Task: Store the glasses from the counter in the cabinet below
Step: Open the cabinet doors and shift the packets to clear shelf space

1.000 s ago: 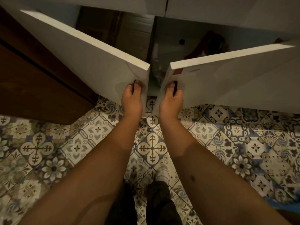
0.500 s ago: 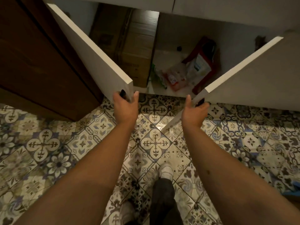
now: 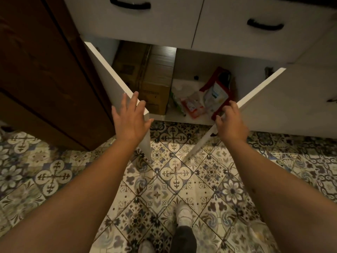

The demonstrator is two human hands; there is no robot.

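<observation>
From the head view, we have both white flat cabinet doors (image 3: 116, 77) swung wide, so the low white cabinet (image 3: 184, 115) is ready. No glasses show yet; we think they wait up on the tabletop, out of sight. Our left hand (image 3: 130, 115) lies flat with spread fingers on the left door's edge. Our right hand (image 3: 228, 121) hangs loosely curled by the right door, holding nothing.

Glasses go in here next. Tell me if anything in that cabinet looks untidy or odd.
Yes: on the right side of the cabinet floor, several food packets lie jumbled, and a red bag leans tilted against the rest. The cardboard box on the left stands squarely. No glasses are in view.
</observation>
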